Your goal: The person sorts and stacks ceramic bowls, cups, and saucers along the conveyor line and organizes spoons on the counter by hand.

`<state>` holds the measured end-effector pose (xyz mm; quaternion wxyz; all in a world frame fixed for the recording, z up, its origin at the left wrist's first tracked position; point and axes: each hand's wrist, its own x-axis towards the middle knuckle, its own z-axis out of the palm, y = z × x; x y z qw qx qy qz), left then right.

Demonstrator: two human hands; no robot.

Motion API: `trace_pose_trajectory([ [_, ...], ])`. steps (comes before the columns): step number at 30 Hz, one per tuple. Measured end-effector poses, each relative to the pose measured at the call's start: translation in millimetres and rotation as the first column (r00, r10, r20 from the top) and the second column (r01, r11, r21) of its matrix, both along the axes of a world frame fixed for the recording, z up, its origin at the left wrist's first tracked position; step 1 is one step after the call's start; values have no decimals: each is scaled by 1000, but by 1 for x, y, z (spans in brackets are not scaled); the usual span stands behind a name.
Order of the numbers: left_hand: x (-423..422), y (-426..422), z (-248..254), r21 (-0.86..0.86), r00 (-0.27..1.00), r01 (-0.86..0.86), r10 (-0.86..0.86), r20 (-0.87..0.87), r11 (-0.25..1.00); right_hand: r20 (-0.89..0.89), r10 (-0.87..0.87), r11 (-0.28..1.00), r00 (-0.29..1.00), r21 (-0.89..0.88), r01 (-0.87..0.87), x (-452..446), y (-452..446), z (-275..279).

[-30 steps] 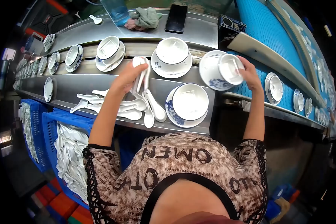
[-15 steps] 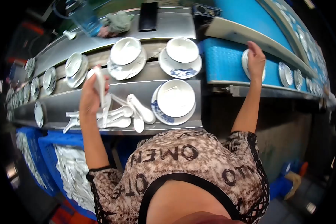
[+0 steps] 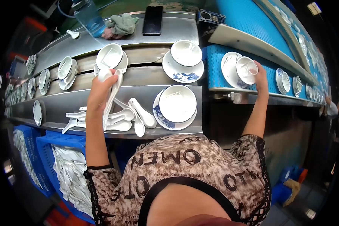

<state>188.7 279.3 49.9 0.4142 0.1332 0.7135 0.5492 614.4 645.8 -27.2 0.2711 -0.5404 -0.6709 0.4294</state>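
Observation:
My left hand [image 3: 98,94] is closed round several white spoons [image 3: 115,88], held above the metal ledge near a bowl and plate. My right hand [image 3: 261,78] grips the right rim of a small white bowl [image 3: 246,70], which overlaps a blue-patterned plate [image 3: 229,67] over the blue belt. Loose spoons [image 3: 142,114] lie in a pile below my left hand. To their right, a large bowl [image 3: 177,103] sits on a patterned plate on the ledge. Behind it, another bowl [image 3: 186,53] rests on its plate on the conveyor.
Bowls on plates line the conveyor to the left. Blue crates [image 3: 60,140] of spoons stand below the ledge. A phone [image 3: 152,21], a cloth [image 3: 121,25] and a water bottle [image 3: 88,19] lie at the back. More dishes sit on the blue belt [image 3: 214,62].
The view has shifted to the right. My right hand, with the small bowl, is now over the blue belt. The conveyor's dishes have moved rightwards. My left hand still holds spoons.

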Motion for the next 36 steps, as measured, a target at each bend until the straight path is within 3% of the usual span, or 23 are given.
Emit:
trace_pose_trajectory([
  [4,-4,9,-7,-44,997,67,-68,-25,997,-133,-24,997,991,-75,14,-49,-36,19],
  [7,3,19,-6,-39,991,120,-122,-58,992,-159,124,983,979,-114,-143,-73,-43,10],
  [13,14,35,-18,-74,983,168,-173,-69,983,-121,207,975,971,-56,-215,-121,-64,20],
  [17,13,37,-32,-49,979,161,-154,133,986,-5,332,943,943,-26,-332,-147,-78,18],
  [21,10,30,-28,-127,985,171,-172,3,977,-35,530,834,847,-157,-528,-166,-94,28],
  [23,6,26,-20,-55,988,153,-154,-11,987,-86,599,770,796,-211,-602,-173,-97,24],
  [24,7,26,-11,-45,992,124,-125,-23,991,48,619,780,784,-156,-606,-176,-97,20],
  [27,9,28,11,-38,993,97,-99,-62,995,-24,566,813,824,-154,-562,-193,-98,11],
  [29,8,27,13,21,993,112,-111,-27,994,-41,465,843,884,-285,-456,-201,-100,13],
  [33,10,20,8,60,981,187,-183,-57,981,98,705,705,702,-199,-681,-190,-92,-11],
  [35,9,18,5,95,982,182,-176,-64,979,89,622,772,778,95,-628,-170,-101,-7],
  [36,7,16,2,94,988,143,-137,-68,985,106,589,795,801,102,-598,-159,-92,2],
])
